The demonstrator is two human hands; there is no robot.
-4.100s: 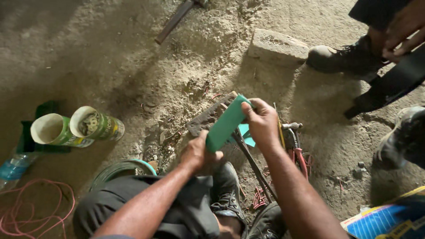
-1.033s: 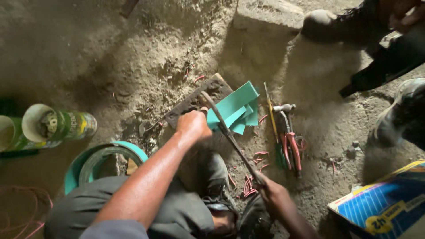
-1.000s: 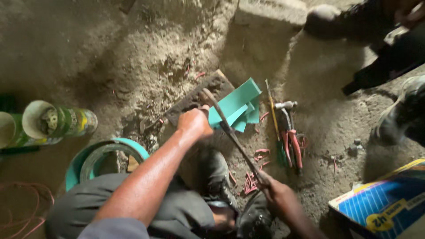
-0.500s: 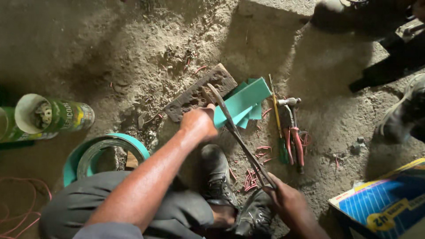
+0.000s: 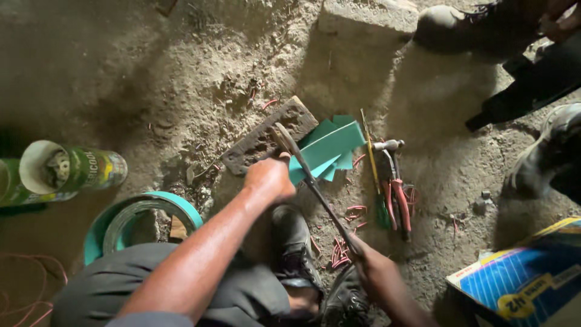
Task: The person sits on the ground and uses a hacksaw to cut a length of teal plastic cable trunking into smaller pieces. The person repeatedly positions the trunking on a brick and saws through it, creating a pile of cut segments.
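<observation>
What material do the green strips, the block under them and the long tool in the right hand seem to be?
Green strips: probably plastic, smooth and matte, with straight, even edges. Block: likely wood, rough, dark and dirty. Long tool held by the right hand: apparently metal, thin with a dull grey shine. The left hand presses on the strips.

The floor (image 5: 151, 91) is bare, sandy ground, rough and strewn with grit and small red wire scraps (image 5: 354, 212). Strong light falls across the middle and upper part, while the left edge lies in deep shadow. A pale concrete block (image 5: 366, 15) sits at the top.
</observation>
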